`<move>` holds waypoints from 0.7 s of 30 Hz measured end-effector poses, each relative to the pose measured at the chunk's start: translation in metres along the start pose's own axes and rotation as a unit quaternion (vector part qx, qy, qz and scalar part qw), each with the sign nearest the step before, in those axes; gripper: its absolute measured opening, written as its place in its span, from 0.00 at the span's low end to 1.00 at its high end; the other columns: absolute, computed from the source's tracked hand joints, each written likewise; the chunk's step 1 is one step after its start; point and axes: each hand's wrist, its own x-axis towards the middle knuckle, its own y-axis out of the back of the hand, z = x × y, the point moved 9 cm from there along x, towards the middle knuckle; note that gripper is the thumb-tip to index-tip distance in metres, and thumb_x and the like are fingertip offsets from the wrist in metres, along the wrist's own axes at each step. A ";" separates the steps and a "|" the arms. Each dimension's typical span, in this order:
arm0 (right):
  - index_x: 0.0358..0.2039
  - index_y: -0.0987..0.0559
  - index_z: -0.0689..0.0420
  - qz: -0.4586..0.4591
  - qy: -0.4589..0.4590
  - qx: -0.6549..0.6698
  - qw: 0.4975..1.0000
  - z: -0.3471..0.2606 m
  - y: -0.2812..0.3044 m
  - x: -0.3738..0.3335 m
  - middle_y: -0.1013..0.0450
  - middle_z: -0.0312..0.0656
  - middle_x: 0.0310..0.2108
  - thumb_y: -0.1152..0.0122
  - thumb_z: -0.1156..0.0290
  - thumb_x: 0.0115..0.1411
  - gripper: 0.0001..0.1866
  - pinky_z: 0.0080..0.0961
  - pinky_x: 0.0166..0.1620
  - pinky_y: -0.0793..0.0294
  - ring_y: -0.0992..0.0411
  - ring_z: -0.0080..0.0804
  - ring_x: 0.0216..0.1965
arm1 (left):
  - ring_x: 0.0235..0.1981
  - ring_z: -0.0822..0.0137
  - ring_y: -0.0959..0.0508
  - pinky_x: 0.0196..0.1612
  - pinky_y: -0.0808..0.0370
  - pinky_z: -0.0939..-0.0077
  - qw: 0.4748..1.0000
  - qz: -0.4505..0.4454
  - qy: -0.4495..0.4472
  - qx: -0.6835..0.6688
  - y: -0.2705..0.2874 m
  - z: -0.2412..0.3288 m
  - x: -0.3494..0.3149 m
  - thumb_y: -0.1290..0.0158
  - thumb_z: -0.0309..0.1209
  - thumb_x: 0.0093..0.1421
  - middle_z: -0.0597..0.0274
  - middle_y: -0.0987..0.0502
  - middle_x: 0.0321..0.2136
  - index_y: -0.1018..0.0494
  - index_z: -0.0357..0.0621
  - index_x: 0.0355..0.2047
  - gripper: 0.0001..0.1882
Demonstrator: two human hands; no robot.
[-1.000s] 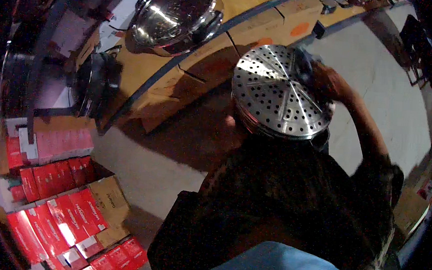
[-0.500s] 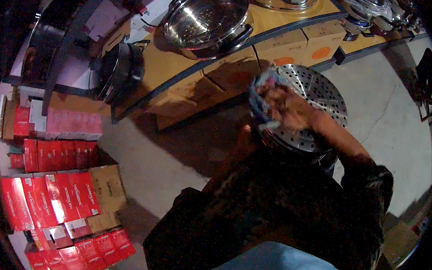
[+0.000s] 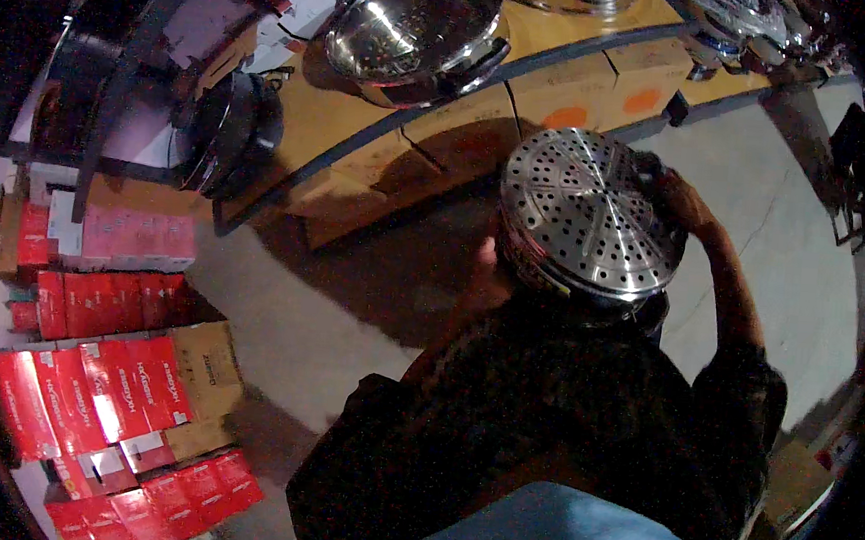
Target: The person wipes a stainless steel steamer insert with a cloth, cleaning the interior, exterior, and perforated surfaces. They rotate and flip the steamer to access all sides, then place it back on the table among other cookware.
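Observation:
A round steel steamer insert (image 3: 597, 211), its top pierced with several small holes, is tilted in front of my body, and a dark rim and side show below it. At its far right edge my right hand (image 3: 680, 201) is closed on a bunched cloth (image 3: 648, 169), dark in the shade. My left hand (image 3: 489, 259) is at the steamer's left side with its fingertips against it; the rest of that hand is in shadow or hidden by the pan.
A yellow bench (image 3: 549, 39) ahead carries a large steel pan (image 3: 414, 28). Cartons (image 3: 565, 94) stand beneath it. Red boxes (image 3: 108, 388) are stacked at left, near a dark pan (image 3: 226, 135). Wrapped metalware (image 3: 746, 16) lies at the far right.
My right hand has moved with the cloth from the steamer's left side across to its far right edge, uncovering the pierced top. My left hand stays at the left side.

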 end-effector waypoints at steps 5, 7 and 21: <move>0.49 0.31 0.64 0.093 0.016 0.401 0.911 0.029 -0.003 -0.078 0.29 0.37 0.38 0.56 0.52 0.62 0.27 0.28 0.49 0.34 0.33 0.25 0.42 | 0.54 0.55 0.34 0.56 0.38 0.52 0.993 0.067 -0.098 -0.008 0.068 -0.002 0.002 0.58 0.55 0.61 0.54 0.35 0.54 0.42 0.46 0.58 0.33; 0.49 0.31 0.64 0.149 -0.054 0.361 0.919 0.055 -0.016 -0.113 0.29 0.38 0.41 0.59 0.49 0.64 0.28 0.25 0.46 0.34 0.33 0.25 0.42 | 0.54 0.56 0.34 0.56 0.37 0.54 0.996 0.000 -0.030 -0.084 0.046 -0.019 0.006 0.59 0.55 0.62 0.56 0.35 0.54 0.42 0.47 0.58 0.32; 0.63 0.45 0.54 0.332 -0.110 0.443 0.826 0.035 0.083 -0.182 0.46 0.42 0.62 0.62 0.47 0.64 0.33 0.36 0.60 0.45 0.46 0.39 0.61 | 0.49 0.64 0.30 0.51 0.34 0.60 0.992 -0.107 0.034 0.049 -0.098 -0.021 0.008 0.53 0.50 0.60 0.61 0.29 0.47 0.35 0.46 0.53 0.26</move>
